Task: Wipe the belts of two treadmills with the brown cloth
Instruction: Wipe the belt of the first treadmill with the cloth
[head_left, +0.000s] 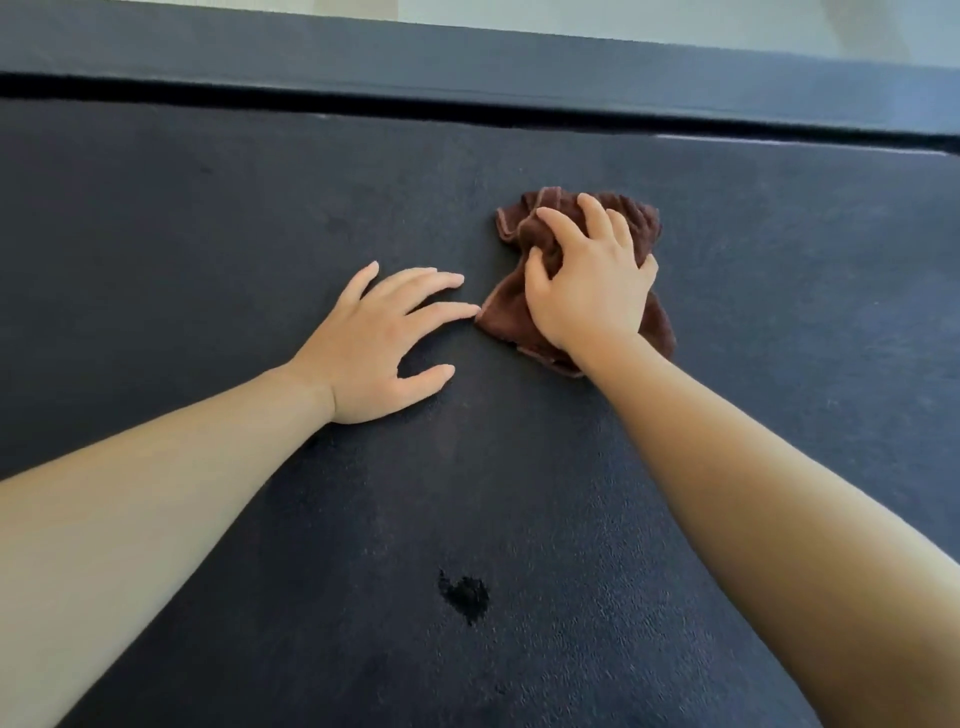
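Fingers (563, 228) of the right hand (587, 280) are curled into the brown cloth (644, 223), bunching it and pressing it on the treadmill belt (234, 208). This hand hides the middle of the cloth, so only its crumpled edges with a lighter seam show around it. Just beside the cloth, on its left, the left hand (374, 343) lies flat on the belt, its fingers (431, 280) spread wide and holding nothing. One fingertip comes very near the cloth's corner; whether it touches cannot be told. One cloth, two hands and one belt are in view. The belt is cut off at the left, right and lower borders. Beyond the cloth runs one dark side rail (467, 57), then a strip of pale floor (675, 21). Nearer to the person than the cloth, one small dark spot (465, 597) sits on the belt.
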